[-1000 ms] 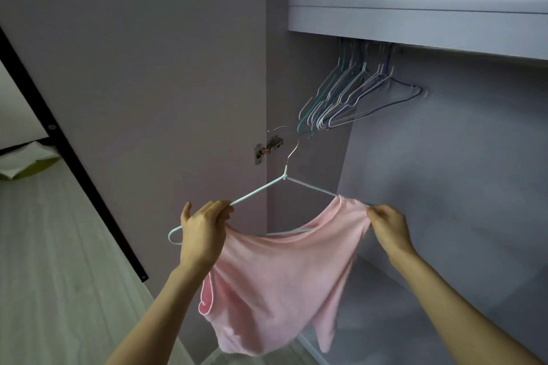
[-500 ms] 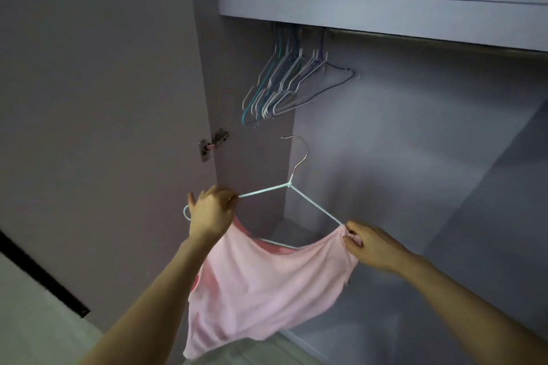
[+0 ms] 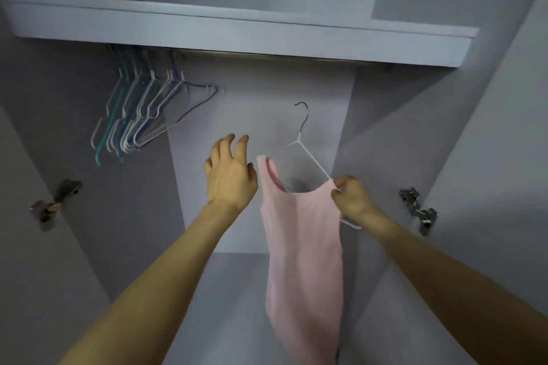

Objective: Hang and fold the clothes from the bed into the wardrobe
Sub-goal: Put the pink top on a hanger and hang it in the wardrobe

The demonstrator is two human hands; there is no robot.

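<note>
Lifting a pale pink knit top (image 3: 302,246) on a thin white wire hanger with a dark metal hook (image 3: 305,145) toward the rail, that's the head view right now, and it's the only view we've got. The right hand (image 3: 351,197) is pinching the pink fabric against the hanger's right shoulder, fingers curled tight round both. The left hand (image 3: 229,174) is just beside the top's other strap, fingers spread and loose, holding nothing that I can see. So the whole load hangs from one corner, and the hanger sits tilted, hook up and leaning left.

The hook is below the dull metal rail under the grey wardrobe shelf (image 3: 267,57), well short of it and not yet caught. A bunch of empty wire hangers in white, teal and purple (image 3: 139,115) crowds the rail's left end; to their right the rail looks free.

To do this well, I'd say the left hand wants to take the hanger near its neck, level it, and steer the hook's open side over the bare rail right of that bunch. The left strap looks barely seated, so it may slip off if the hanger tips further. Only release the pinch once the hook bears weight.
</note>
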